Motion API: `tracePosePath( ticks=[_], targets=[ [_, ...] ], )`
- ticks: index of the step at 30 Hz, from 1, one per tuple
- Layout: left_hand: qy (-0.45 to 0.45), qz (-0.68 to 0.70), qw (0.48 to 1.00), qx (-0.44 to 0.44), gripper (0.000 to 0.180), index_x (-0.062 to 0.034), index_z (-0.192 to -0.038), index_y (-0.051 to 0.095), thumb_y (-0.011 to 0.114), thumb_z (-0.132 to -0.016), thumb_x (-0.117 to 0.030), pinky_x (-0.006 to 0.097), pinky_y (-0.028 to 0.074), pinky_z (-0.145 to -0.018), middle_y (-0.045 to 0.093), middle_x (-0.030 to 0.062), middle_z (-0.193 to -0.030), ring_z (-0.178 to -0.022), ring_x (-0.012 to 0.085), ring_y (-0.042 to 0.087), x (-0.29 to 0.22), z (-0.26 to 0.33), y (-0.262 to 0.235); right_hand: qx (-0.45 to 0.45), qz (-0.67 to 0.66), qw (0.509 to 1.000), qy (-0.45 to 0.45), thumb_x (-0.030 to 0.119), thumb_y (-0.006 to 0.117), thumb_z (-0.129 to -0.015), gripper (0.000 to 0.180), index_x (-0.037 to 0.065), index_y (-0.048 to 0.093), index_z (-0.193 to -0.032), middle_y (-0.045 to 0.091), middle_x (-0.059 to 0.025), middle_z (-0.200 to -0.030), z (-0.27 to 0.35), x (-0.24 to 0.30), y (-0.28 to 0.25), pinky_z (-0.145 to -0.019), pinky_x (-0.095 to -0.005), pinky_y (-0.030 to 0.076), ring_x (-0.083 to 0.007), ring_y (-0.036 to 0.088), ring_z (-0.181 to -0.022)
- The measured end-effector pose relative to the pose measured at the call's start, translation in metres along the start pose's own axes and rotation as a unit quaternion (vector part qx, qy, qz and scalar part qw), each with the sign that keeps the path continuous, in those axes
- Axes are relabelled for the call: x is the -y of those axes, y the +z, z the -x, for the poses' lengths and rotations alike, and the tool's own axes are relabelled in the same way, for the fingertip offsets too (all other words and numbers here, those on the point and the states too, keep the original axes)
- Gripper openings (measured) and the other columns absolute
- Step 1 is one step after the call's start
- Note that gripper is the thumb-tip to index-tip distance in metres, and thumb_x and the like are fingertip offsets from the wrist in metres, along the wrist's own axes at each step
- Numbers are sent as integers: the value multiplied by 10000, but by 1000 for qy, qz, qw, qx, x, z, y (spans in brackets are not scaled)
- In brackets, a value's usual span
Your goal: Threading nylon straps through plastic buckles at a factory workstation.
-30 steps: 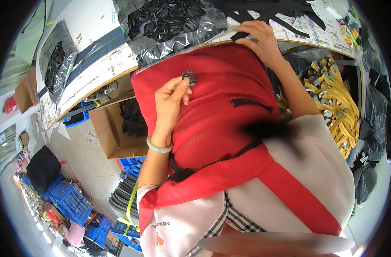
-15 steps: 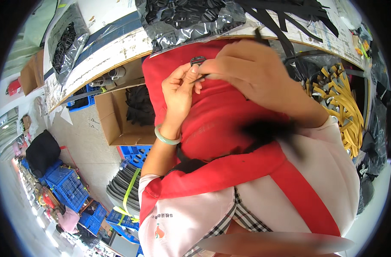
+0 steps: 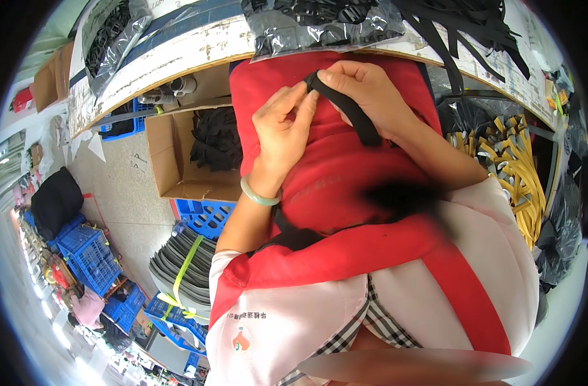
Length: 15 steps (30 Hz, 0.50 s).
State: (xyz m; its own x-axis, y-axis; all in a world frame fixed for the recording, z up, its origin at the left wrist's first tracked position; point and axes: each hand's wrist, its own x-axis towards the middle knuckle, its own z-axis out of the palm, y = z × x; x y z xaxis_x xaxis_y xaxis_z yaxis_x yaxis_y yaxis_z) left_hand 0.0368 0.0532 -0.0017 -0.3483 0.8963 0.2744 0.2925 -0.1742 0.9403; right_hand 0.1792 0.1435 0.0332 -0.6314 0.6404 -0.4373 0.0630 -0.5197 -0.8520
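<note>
Both hands meet over the red apron (image 3: 332, 148) on my lap. Thumb and fingertips of my left hand (image 3: 281, 125) pinch a small black plastic buckle (image 3: 311, 80), which the fingers and strap mostly hide. My right hand (image 3: 364, 90) grips a short black webbing strap (image 3: 353, 110) close beside the buckle. The strap's loose end hangs down past the right palm toward my lap. Whether the strap runs through the buckle I cannot tell.
Above my hands, the worktable (image 3: 204, 58) carries a clear bag of black buckles (image 3: 326, 32) and loose black straps (image 3: 461, 32). An open cardboard box (image 3: 168, 154) holds black pieces at left. Yellow straps (image 3: 522, 174) hang at right. Stacked black strips (image 3: 184, 264) stand lower left.
My right hand, blurred before, has drawn back to the right, and the strap's loose end now shows below it. My left hand has turned, covering most of the buckle. The view has shifted slightly.
</note>
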Motion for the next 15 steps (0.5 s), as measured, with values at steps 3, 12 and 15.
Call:
tracePosePath(
  ticks=[3,12,15],
  targets=[
    [60,-87,994,16,138,47,-982,650,657,-851,3,268,452,-537,630,65,-731,-644,98,577,-2,-4,-5,-37,41,995,-84,274,590,-937,267,31,608,-1045,554,14,-643,-7,-9,-5,-406,-186,371,-52,476,-459],
    [-308,374,875,8,274,48,-1076,644,556,-960,-183,262,502,-776,692,113,-931,-800,146,638,3,6,-7,67,74,993,-59,172,636,-906,190,28,618,-1028,609,10,-807,-11,-8,-16,-659,-186,453,-58,560,-698],
    [-321,511,797,16,266,47,-1085,641,566,-952,-171,268,504,-779,690,102,-901,-804,145,639,8,3,-11,39,130,984,-116,117,643,-893,137,7,627,-973,611,-5,-773,-5,-11,-8,-627,-201,464,-73,551,-646]
  ],
)
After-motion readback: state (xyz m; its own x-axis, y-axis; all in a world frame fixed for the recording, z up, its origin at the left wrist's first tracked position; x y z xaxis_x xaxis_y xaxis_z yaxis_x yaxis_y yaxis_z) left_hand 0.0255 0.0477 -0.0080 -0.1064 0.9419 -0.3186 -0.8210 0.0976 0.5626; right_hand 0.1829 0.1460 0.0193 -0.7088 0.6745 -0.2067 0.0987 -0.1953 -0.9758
